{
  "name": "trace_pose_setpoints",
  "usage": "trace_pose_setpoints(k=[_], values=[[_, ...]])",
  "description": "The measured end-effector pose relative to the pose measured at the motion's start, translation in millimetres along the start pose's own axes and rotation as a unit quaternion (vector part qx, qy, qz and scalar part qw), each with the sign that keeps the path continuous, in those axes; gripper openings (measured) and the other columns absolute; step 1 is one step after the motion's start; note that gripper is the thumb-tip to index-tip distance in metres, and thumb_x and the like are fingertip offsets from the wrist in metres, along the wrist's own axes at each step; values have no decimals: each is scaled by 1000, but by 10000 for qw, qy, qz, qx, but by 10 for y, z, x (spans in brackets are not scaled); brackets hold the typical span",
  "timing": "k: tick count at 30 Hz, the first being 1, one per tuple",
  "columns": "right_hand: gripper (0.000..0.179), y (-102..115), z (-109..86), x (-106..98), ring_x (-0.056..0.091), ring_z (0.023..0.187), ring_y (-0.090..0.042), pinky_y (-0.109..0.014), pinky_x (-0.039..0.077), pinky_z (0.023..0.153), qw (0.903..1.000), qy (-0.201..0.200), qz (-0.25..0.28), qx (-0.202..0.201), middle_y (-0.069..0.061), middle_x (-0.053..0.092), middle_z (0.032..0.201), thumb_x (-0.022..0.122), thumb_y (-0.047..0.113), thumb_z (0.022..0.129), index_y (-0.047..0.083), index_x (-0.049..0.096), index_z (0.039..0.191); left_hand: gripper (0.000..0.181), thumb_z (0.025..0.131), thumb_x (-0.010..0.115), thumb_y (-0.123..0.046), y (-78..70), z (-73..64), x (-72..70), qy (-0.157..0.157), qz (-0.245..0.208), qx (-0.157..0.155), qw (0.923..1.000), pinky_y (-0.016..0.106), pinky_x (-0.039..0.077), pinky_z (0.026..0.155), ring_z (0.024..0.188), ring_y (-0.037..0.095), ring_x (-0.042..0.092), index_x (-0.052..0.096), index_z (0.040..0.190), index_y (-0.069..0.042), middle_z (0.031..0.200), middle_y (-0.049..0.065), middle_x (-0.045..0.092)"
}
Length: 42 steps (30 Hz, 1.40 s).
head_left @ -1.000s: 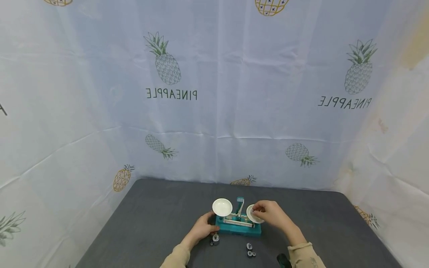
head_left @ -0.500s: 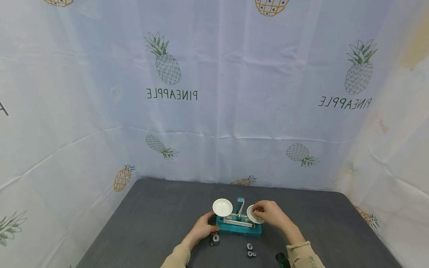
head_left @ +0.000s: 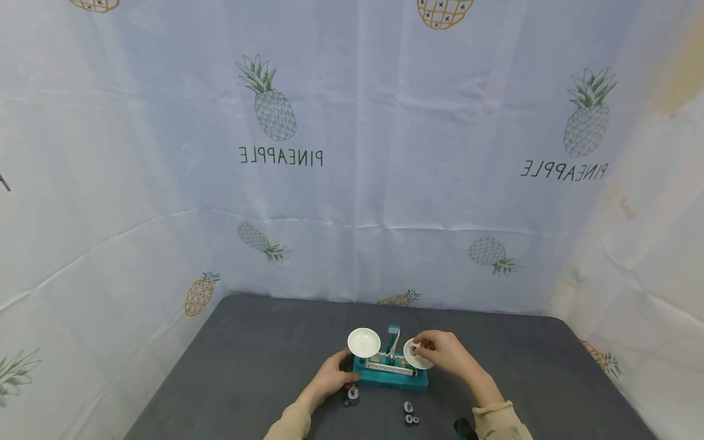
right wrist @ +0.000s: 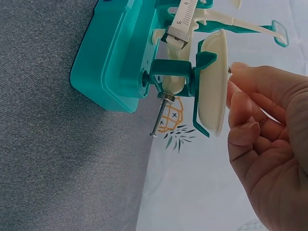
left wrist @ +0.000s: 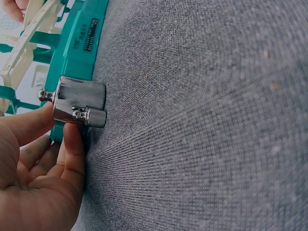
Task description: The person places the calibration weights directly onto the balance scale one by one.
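Note:
A teal balance scale with two cream pans stands on the dark grey table. My left hand grips the left end of its base, thumb at the front; in the left wrist view the thumb lies close by the metal weights. The left pan is bare. Over the right pan my right hand pinches a small metal weight between thumb and fingertips. In the right wrist view, the pan's rim hides most of that weight and only its metal tip shows at the fingertips.
A large cylindrical weight and a smaller one stand before the base, near the left thumb. Several more weights stand on the table at front centre. A dark object lies partly beside the right sleeve. Pineapple-print cloth surrounds the table.
The right fingertips have risen slightly from the right pan, and the small weight under them shows more plainly. My left hand and the scale have stayed in place.

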State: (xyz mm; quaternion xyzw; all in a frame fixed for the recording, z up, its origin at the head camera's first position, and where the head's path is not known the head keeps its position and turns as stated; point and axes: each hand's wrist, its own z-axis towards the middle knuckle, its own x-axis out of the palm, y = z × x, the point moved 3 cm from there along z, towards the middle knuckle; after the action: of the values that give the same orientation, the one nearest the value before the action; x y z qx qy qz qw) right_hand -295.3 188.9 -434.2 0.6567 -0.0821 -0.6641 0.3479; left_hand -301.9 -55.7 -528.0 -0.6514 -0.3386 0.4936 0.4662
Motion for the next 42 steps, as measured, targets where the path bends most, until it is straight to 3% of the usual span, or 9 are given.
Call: trace_pose_setpoints(k=[7,23,33,42], values=[[17,22,-56,-10,48,63,0,-19,40,53,9998,-133,-57,-139,6,59,78,58,21,83,13,63,97,60,72,65,-7,33,28,5,-47,22,33,10000,27,46,52,58,11,55,41,125,3,107,19,54],[19,63,-265,-1,48,61,4,-18,41,52,9970,-526,231,-511,8,59,78,58,28,82,14,61,95,59,72,65,-8,49,20,10,-84,40,-67,9999,27,44,53,57,12,54,41,125,3,107,18,54],[26,94,-409,73,47,58,3,-18,40,50,9939,-458,829,-571,5,60,76,60,32,79,13,62,97,62,72,67,-12,38,-6,-10,-1,21,70,10000,25,45,52,55,9,54,40,124,7,95,14,56],[26,41,-471,225,50,61,5,-19,44,53,9918,-142,1153,-540,6,60,76,61,30,80,11,62,98,59,72,65,-7,80,27,6,-74,-5,-14,10000,27,46,54,59,12,55,41,125,4,114,21,51]])
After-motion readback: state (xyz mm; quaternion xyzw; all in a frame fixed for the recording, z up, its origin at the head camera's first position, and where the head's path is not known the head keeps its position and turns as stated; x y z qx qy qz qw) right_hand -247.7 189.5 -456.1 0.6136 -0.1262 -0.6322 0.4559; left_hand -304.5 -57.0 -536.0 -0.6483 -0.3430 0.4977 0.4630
